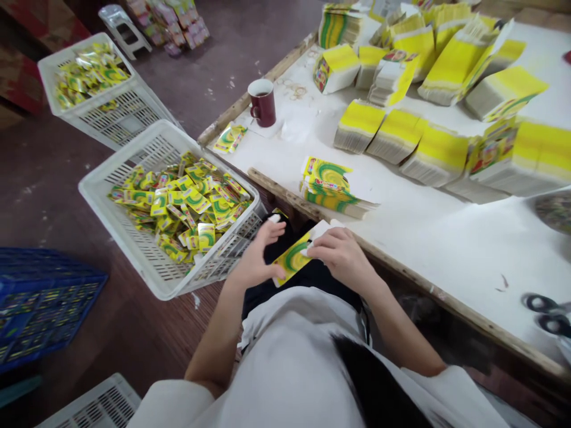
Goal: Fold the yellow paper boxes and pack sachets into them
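Observation:
A small flat yellow-and-green carton (292,259) with white end flaps is held over my lap, just off the table's edge. My right hand (342,257) pinches its upper end between thumb and fingers. At the carton's lower end is my left hand (257,258), its fingers spread apart and its thumb against or very near the carton. White coverings show on some fingertips. On the table in front of my hands lies a fanned stack of flat yellow-green cartons (328,184).
Left of me, a white crate (237,242) holds many small filled packets; another white crate (129,116) stands behind it. On the white table (410,238) are a dark red mug (263,107), rows of yellow carton stacks (397,134) and scissors (551,315). A blue crate (44,267) sits far left.

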